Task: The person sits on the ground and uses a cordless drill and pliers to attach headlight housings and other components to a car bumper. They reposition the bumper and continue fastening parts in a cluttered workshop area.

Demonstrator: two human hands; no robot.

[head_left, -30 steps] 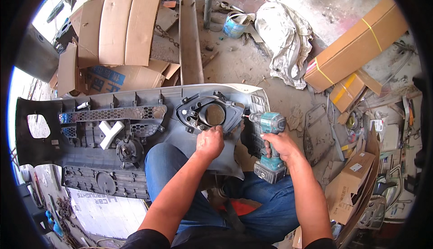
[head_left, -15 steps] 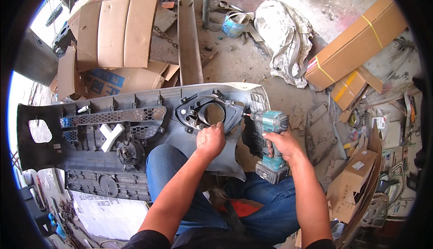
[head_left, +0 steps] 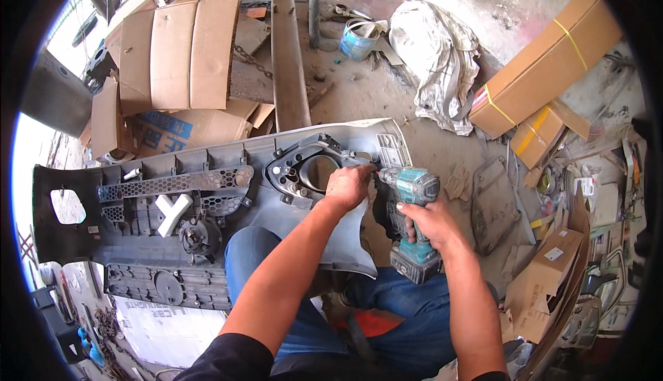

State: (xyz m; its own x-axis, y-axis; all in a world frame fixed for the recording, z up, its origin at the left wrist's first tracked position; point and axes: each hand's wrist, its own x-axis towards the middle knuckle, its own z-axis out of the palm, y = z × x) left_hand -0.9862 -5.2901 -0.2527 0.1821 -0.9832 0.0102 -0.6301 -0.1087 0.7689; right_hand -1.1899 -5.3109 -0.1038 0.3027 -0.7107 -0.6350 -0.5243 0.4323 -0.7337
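Note:
My right hand (head_left: 429, 223) is wrapped round the handle of a teal and black cordless drill (head_left: 417, 185), its nose turned left. Close to the tip of the nose, my left hand (head_left: 347, 183) is closed, fingertips together; whatever they hold is hidden or too small to name. Beneath that hand lies a grey and black car bumper (head_left: 276, 222), inner side up, stretching off to the left and against my knee. Just left of my left hand, a black fog lamp surround (head_left: 284, 172) with a round opening sits in the bumper. A round lamp unit (head_left: 200, 235) is fitted farther left.
Folded cardboard (head_left: 173, 56) and a metal channel (head_left: 290, 63) lie beyond the bumper. A blue paint can (head_left: 359, 39) and a whitish cloth (head_left: 438, 63) are at the far wall. Long cardboard boxes (head_left: 545, 63) stand right; a torn carton (head_left: 545, 284) is near my right arm.
My left hand has moved right and slightly up, from beside the fog lamp surround to the drill's tip. The drill has shifted only slightly, still in my right hand.

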